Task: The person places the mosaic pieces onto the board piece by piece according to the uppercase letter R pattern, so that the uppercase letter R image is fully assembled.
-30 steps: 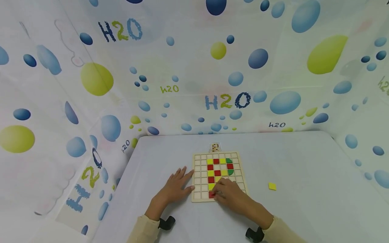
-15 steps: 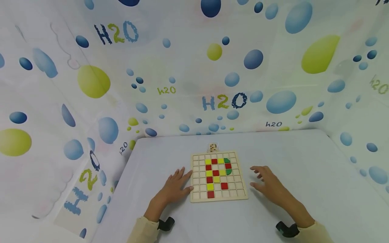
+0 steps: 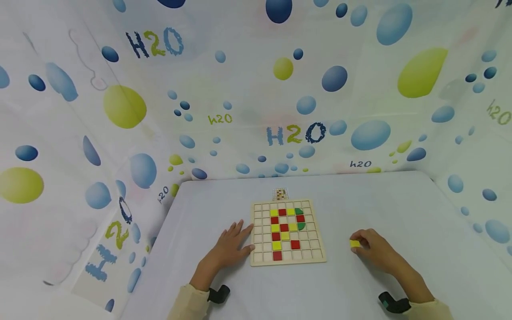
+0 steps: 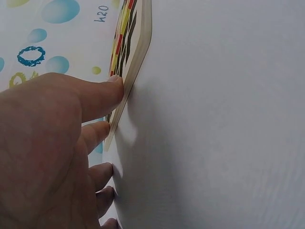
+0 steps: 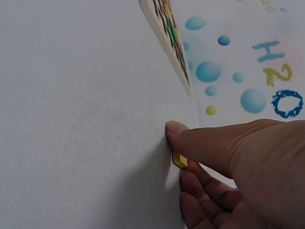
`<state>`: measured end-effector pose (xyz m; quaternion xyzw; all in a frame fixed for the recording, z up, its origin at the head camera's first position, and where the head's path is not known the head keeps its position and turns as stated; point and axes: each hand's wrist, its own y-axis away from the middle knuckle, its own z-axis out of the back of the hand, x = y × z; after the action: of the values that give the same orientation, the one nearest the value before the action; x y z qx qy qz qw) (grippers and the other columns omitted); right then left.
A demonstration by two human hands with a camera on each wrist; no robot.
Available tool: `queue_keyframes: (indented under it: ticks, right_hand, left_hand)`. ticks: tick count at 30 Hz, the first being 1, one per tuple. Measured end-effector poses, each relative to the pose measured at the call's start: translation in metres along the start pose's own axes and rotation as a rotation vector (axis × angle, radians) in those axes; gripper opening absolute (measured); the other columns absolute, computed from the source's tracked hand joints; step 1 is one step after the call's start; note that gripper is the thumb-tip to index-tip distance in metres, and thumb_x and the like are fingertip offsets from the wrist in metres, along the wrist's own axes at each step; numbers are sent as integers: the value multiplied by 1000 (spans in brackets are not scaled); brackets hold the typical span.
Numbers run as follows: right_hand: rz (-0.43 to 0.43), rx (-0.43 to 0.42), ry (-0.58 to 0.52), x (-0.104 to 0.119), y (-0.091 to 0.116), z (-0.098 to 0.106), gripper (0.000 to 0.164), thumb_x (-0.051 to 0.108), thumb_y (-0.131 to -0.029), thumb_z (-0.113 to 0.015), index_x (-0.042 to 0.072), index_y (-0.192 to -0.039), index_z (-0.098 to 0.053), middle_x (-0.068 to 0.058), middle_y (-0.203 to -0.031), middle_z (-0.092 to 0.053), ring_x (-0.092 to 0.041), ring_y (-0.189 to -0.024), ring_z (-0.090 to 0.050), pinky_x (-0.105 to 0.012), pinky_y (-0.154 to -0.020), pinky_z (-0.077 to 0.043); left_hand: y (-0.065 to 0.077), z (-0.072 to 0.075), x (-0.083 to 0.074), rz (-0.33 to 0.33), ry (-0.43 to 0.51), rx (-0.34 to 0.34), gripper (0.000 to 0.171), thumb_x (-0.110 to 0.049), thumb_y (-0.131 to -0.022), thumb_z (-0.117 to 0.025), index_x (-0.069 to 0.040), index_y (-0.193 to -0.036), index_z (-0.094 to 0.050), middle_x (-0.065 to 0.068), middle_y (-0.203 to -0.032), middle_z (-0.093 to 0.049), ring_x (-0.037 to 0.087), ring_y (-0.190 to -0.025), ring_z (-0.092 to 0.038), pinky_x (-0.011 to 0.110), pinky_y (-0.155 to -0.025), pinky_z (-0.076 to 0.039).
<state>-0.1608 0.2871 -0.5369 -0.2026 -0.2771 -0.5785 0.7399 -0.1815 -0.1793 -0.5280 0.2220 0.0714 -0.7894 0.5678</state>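
A square wooden grid board (image 3: 314, 255) lies on the white table, with red and yellow square tiles and two green rounded tiles set in its cells. One red tile (image 3: 295, 245) sits apart from the others, toward the lower middle. My left hand (image 3: 230, 246) rests at the board's left edge, fingers spread, thumb and index finger touching the rim, as the left wrist view also shows. To the right of the board, my right hand (image 3: 376, 251) pinches a yellow square tile (image 5: 180, 160) between thumb and fingers, close over the tabletop.
A small printed pattern card (image 3: 280, 194) lies just beyond the board's far edge. Behind the table (image 3: 224, 195) hangs a white sheet (image 3: 240, 80) with blue and green dots and H2O lettering. Dark wrist cameras sit on both wrists.
My right hand has left the board, uncovering the lone red tile, and moved right to take hold of the yellow tile on the table. The left hand stays at the board's edge.
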Motion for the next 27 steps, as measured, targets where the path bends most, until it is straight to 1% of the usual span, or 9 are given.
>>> queue_keyframes:
  ticks: [4, 9, 13, 17, 22, 24, 27]
  right_hand:
    - [26, -42, 10, 1, -3, -6, 27, 13, -95, -79, 3, -117, -69, -7, -112, -64, -21, -102, -63, -34, -86, -58]
    - [53, -85, 21, 5, -13, -21, 24, 10, -95, -79, 3, -116, -70, -5, -109, -63, -19, -101, -63, -34, -87, -58]
    - [57, -100, 13, 15, -21, -33, 22, 8, -95, -77, 2, -115, -69, -5, -108, -63, -19, -101, -61, -39, -90, -57]
    - [30, -68, 3, 33, -27, -45, 24, 10, -95, -78, 6, -116, -69, -3, -108, -62, -17, -102, -60, -40, -92, -56]
    - [19, 5, -58, 64, -31, -61, 28, 18, -93, -82, 14, -117, -69, 4, -107, -60, -12, -102, -56, -32, -91, -54]
    - [37, 29, -70, 74, -32, -66, 28, 22, -92, -84, 17, -115, -68, 7, -104, -59, -11, -100, -54, -32, -90, -51]
    - [61, 57, -46, 82, -31, -72, 24, 24, -91, -85, 22, -106, -66, 10, -100, -59, -11, -97, -52, -36, -89, -45]
  left_hand:
    - [0, 0, -1, 0, 7, -2, 69, -45, -103, -61, -19, -164, -41, 19, -173, -26, 43, -161, -21, 67, -127, -19]
    - [0, 1, -1, 10, 9, 4, 68, -44, -103, -60, -19, -164, -41, 19, -173, -26, 44, -161, -21, 67, -127, -18]
    - [1, 1, -1, 10, 3, 0, 68, -43, -103, -60, -18, -164, -41, 20, -173, -26, 45, -160, -21, 68, -126, -18]
    - [0, -1, 0, 13, -3, 6, 68, -45, -104, -60, -19, -164, -41, 19, -173, -26, 44, -161, -21, 67, -127, -19]
    - [0, -1, 1, 1, -9, -4, 69, -45, -103, -60, -18, -164, -41, 20, -173, -27, 45, -160, -21, 69, -126, -19]
    - [0, 0, 0, -4, -10, -7, 70, -45, -103, -60, -17, -164, -41, 21, -173, -26, 46, -160, -21, 69, -126, -19]
    - [1, 1, -2, -7, 5, -5, 69, -45, -103, -60, -17, -164, -41, 21, -173, -27, 46, -160, -21, 69, -126, -19]
